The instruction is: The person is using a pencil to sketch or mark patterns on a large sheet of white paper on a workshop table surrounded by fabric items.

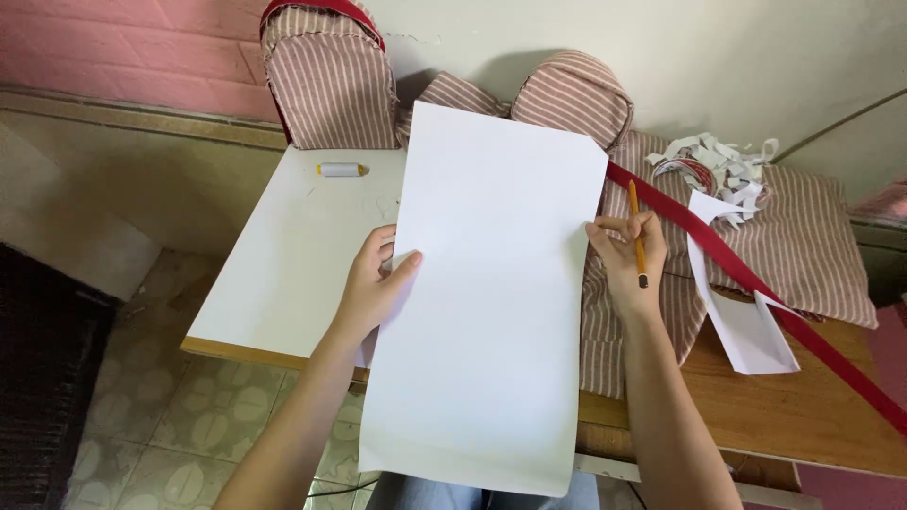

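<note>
A large white sheet of paper [491, 293] stretches from the table's back toward me and hangs over the front edge. My left hand [373, 283] grips its left edge, thumb on top. At the sheet's right edge, my right hand [625, 257] pinches the paper while also holding an orange pencil [637, 231] with a dark tip end pointing toward me.
A white board [283, 255] lies on the wooden table [803, 416] with a small yellow-and-white spool [342, 170] on it. Striped fabric pieces [803, 236], a red strap [756, 283], paper scraps [718, 161] and a cut paper piece [746, 331] lie to the right. Tiled floor lies below left.
</note>
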